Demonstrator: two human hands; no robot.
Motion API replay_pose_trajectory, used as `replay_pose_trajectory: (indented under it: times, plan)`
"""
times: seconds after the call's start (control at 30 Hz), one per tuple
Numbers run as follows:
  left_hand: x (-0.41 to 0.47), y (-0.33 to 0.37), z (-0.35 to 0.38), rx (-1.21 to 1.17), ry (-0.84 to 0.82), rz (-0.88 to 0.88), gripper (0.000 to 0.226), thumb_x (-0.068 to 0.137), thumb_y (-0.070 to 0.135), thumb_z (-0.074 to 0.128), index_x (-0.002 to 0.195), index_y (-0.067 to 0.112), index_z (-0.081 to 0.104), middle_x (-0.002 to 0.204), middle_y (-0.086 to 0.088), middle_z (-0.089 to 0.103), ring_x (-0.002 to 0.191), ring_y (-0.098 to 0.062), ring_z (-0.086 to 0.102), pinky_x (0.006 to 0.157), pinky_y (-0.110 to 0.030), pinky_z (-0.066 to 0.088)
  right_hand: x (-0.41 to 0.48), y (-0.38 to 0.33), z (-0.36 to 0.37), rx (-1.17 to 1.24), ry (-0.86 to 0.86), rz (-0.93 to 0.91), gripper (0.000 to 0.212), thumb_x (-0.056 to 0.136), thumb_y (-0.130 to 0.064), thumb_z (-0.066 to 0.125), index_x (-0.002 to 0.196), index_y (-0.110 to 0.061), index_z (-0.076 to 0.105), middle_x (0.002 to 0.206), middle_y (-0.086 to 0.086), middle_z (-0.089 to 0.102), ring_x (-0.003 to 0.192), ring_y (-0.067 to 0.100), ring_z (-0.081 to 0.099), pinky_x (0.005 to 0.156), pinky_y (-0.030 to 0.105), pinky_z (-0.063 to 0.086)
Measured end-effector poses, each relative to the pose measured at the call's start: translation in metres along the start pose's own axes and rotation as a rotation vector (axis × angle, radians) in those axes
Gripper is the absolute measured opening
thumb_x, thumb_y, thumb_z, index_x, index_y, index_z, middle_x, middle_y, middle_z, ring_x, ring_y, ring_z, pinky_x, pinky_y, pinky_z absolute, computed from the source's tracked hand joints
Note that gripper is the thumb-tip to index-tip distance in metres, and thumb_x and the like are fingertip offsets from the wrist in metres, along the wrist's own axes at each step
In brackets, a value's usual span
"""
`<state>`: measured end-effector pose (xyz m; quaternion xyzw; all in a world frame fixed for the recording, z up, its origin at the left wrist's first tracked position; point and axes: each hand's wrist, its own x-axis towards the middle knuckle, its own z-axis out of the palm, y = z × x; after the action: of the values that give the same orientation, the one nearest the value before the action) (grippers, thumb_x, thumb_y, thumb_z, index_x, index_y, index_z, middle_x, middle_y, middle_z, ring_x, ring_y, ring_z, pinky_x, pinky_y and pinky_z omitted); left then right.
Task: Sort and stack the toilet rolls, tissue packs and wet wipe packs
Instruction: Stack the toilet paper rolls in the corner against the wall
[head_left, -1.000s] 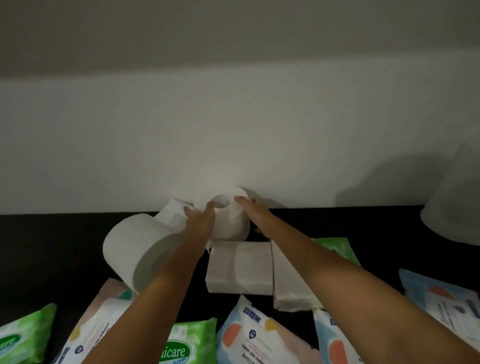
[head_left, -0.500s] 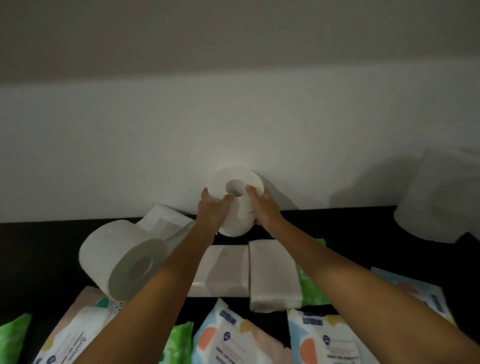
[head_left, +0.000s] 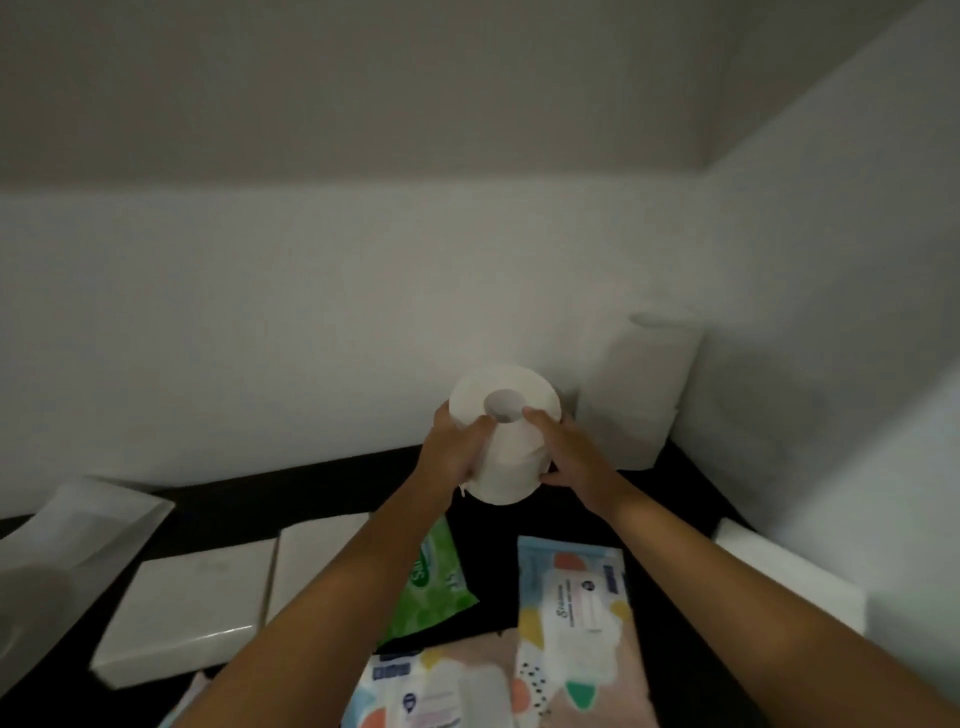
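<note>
A plain white wall (head_left: 260, 312) runs behind the black counter (head_left: 498, 566) and meets a side wall at the right. In that corner stands a tall white block (head_left: 639, 395), too blurred to identify. A flat white wrapped tissue pack (head_left: 192, 608) lies on the left of the counter, touching a second tissue pack (head_left: 317, 566); a third white pack (head_left: 789, 582) lies at the right edge. A pastel-patterned wet wipe pack (head_left: 571, 613) lies between the forearms, and a green wet wipe pack (head_left: 441, 577) is partly hidden by the left forearm. The white toilet roll (head_left: 506, 447) is upright over the back of the counter, core hole up, just beside the corner block; whether its base touches the counter is unclear. The left hand (head_left: 452, 460) and right hand (head_left: 576, 462) clamp it from opposite sides, thumbs on its top face
</note>
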<state>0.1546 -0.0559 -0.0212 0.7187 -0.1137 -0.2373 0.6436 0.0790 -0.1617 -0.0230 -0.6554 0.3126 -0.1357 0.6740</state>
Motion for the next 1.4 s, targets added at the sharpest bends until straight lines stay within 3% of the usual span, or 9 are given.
replay_pose_trajectory:
  times: [0.2,0.3,0.4,0.7,0.9,1.03,1.13,1.27,1.4]
  plan:
    - [0.005,-0.017,0.047,-0.112,-0.056,-0.114,0.068,0.087,0.023,0.061,0.144,0.016,0.025,0.142,-0.012,0.042,0.124,-0.032,0.045,0.094,-0.044,0.046,0.006,0.016,-0.046,0.021,-0.005,0.05,0.046,0.093,-0.03,0.048,0.136,-0.017,0.037,0.118,0.002,0.045,0.112,0.021,0.044,0.09,0.039,0.043]
    - [0.01,-0.023,0.059,-0.142,-0.033,-0.068,0.065,0.088,0.016,0.059,0.143,0.013,0.024,0.144,-0.012,0.039,0.127,-0.032,0.043,0.104,-0.049,0.04,0.015,0.024,-0.057,0.085,-0.063,0.038,0.038,0.092,-0.025,0.052,0.129,-0.021,0.044,0.124,0.0,0.048,0.113,0.019,0.046,0.093,0.037,0.043]
    - [0.013,-0.023,0.065,-0.17,0.004,-0.033,0.061,0.089,0.009,0.057,0.142,0.01,0.025,0.144,-0.013,0.039,0.128,-0.032,0.043,0.106,-0.049,0.038,0.026,0.028,-0.059,0.144,-0.064,-0.001,0.044,0.089,-0.019,0.057,0.132,-0.014,0.047,0.13,0.005,0.054,0.118,0.022,0.051,0.099,0.039,0.044]
    - [0.022,-0.015,0.079,-0.091,0.094,0.001,0.057,0.089,0.013,0.058,0.14,0.009,0.031,0.14,-0.015,0.045,0.125,-0.031,0.046,0.105,-0.045,0.04,0.047,0.038,-0.06,0.221,0.043,-0.052,0.04,0.081,-0.019,0.068,0.119,-0.009,0.06,0.119,0.009,0.064,0.108,0.021,0.059,0.101,0.042,0.046]
    - [0.026,-0.01,0.083,-0.055,0.078,0.017,0.052,0.09,0.01,0.056,0.137,0.005,0.036,0.137,-0.019,0.048,0.123,-0.032,0.049,0.104,-0.047,0.041,0.054,0.032,-0.061,0.188,0.043,-0.048,0.048,0.082,-0.02,0.068,0.125,-0.004,0.056,0.125,0.013,0.061,0.116,0.027,0.056,0.104,0.045,0.043]
    - [0.021,0.002,0.076,-0.022,-0.003,-0.099,0.06,0.094,0.024,0.051,0.146,0.013,0.022,0.147,-0.015,0.036,0.131,-0.033,0.039,0.105,-0.049,0.038,0.048,0.027,-0.062,0.175,0.008,-0.062,0.047,0.085,-0.022,0.063,0.129,-0.006,0.053,0.131,0.012,0.056,0.121,0.028,0.052,0.106,0.046,0.039]
    - [0.015,0.007,0.063,-0.06,-0.01,-0.198,0.07,0.095,0.032,0.047,0.15,0.015,0.007,0.155,-0.01,0.02,0.139,-0.03,0.029,0.109,-0.042,0.031,0.036,0.027,-0.061,0.152,-0.008,-0.091,0.048,0.087,-0.023,0.061,0.131,-0.009,0.05,0.134,0.008,0.055,0.123,0.025,0.05,0.109,0.044,0.036]
    - [0.0,0.01,0.038,-0.047,0.021,-0.19,0.063,0.096,0.03,0.045,0.149,0.014,0.016,0.154,-0.009,0.023,0.139,-0.026,0.028,0.111,-0.036,0.027,0.026,0.021,-0.052,0.022,0.047,-0.104,0.049,0.087,-0.023,0.06,0.132,-0.005,0.049,0.134,0.011,0.053,0.121,0.025,0.05,0.104,0.032,0.038]
    - [-0.02,0.017,0.002,-0.037,0.057,-0.153,0.053,0.096,0.026,0.045,0.146,0.016,0.027,0.151,-0.01,0.031,0.136,-0.026,0.033,0.11,-0.037,0.028,0.012,0.003,-0.03,-0.09,0.11,-0.067,0.069,0.085,-0.033,0.062,0.14,-0.005,0.032,0.144,0.012,0.039,0.129,0.027,0.041,0.101,0.03,0.033]
